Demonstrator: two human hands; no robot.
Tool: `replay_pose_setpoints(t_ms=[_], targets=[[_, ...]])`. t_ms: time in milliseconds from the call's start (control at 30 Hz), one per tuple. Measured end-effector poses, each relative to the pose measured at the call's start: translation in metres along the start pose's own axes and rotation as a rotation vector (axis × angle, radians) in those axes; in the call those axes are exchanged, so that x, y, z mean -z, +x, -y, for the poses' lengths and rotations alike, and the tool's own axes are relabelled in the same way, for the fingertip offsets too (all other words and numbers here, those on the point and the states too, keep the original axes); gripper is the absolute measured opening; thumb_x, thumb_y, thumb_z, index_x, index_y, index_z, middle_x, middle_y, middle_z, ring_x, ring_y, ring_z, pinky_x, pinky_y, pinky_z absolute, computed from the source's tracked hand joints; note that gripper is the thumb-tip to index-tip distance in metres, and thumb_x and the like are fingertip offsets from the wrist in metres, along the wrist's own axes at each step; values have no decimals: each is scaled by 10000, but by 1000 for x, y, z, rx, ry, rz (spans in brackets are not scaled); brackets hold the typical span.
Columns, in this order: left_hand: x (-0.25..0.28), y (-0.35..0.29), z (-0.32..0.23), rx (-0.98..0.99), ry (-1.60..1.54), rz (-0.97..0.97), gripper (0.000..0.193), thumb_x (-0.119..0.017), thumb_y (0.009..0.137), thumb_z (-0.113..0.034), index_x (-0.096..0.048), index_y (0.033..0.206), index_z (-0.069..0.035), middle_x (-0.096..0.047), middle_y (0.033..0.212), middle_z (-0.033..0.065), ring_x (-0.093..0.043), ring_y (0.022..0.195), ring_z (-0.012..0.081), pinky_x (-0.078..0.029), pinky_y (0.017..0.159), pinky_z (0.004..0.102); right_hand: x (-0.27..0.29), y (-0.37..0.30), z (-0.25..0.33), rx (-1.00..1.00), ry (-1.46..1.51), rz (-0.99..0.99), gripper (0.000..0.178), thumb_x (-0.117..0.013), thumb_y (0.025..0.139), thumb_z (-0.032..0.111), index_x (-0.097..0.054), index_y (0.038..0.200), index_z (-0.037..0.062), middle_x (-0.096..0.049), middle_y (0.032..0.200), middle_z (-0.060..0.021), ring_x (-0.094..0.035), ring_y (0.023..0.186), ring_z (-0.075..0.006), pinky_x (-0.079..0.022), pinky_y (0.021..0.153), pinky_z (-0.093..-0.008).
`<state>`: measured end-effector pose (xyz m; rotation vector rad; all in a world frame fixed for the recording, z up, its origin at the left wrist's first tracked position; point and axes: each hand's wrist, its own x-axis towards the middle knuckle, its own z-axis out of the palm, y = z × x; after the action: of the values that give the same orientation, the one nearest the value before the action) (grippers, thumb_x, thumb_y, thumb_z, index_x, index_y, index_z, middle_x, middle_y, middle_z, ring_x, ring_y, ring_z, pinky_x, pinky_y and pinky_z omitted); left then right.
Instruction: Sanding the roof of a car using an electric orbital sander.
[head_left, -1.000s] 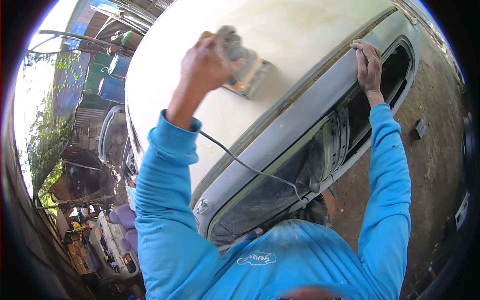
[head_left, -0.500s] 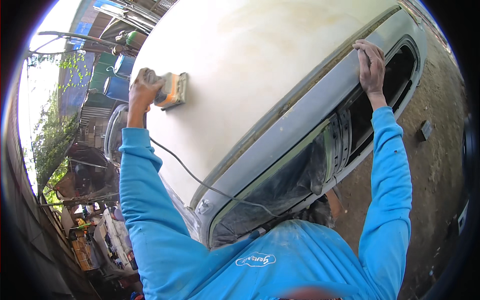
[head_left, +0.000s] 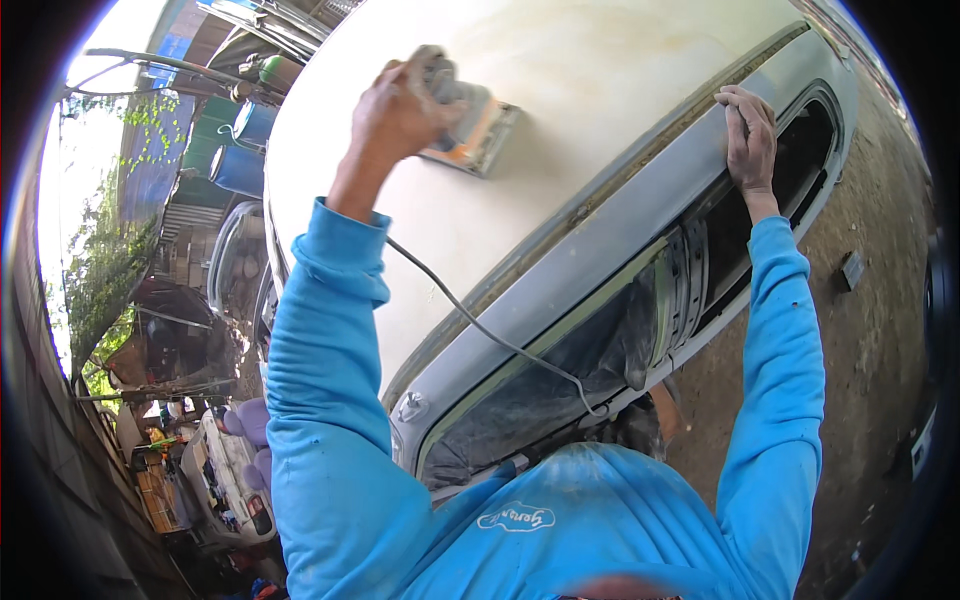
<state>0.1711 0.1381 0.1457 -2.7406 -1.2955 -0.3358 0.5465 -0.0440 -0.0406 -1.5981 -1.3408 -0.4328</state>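
atop the cream-white car roof [head_left: 600,95], left hand [head_left: 400,112] wrapped around a boxy grey-and-orange sander [head_left: 476,125], right hand [head_left: 750,138] loosely curled, unclenched, resting on the grey side edge [head_left: 630,212]

Orange-grey sander [head_left: 476,138] on cream roof [head_left: 570,130]

Car roof [head_left: 600,110] smooth matt mtl; side frame [head_left: 600,242] dull mtl; sleeves [head_left: 335,370] matt cloth; grnd [head_left: 870,330] rough dirt.
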Motion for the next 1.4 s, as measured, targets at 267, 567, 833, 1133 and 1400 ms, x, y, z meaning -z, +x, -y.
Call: replay_pose_setpoints(t_ms=[267,567,833,1133,1400], targets=[[9,18,106,416,61,41,710,-806,765,-429,-573,1369,-138,-725,1118,173,-728,787,264,-604,686,388,0,0,-1,-12,3,9,209,-533,1002,160,-727,1033,88,-717,1135,-65,-605,1131,-260,-409,1046,-354],[15,-26,57,311,-6,44,706,-829,751,-395,-585,1357,-126,-697,1193,175,-707,1034,308,-589,849,430,1,0,-2,-4,-10,27,224,-511,1014,161,-708,1062,66,-705,1163,-89,-607,1163,-274,-405,1069,-368],[33,-105,10,9,-103,34,611,-824,729,-260,-627,1293,-135,-671,1126,136,-707,987,322,-584,865,426,0,-1,-2,-18,8,-7,217,-527,1009,168,-724,1034,81,-716,1145,-66,-607,1145,-256,-413,1053,-354],[17,-33,76,174,-3,32,700,-829,745,-342,-584,1370,-145,-678,1166,166,-708,1019,314,-603,847,398,1,0,-2,-23,-4,22,216,-524,1002,137,-717,1057,55,-711,1158,-95,-613,1167,-271,-418,1065,-366],[21,-1,71,433,-9,105,702,-805,765,-397,-570,1377,-143,-691,1162,170,-717,884,290,-615,690,394,0,1,-3,2,17,-6,219,-524,1003,162,-723,1029,77,-718,1137,-67,-612,1137,-252,-406,1053,-351]])
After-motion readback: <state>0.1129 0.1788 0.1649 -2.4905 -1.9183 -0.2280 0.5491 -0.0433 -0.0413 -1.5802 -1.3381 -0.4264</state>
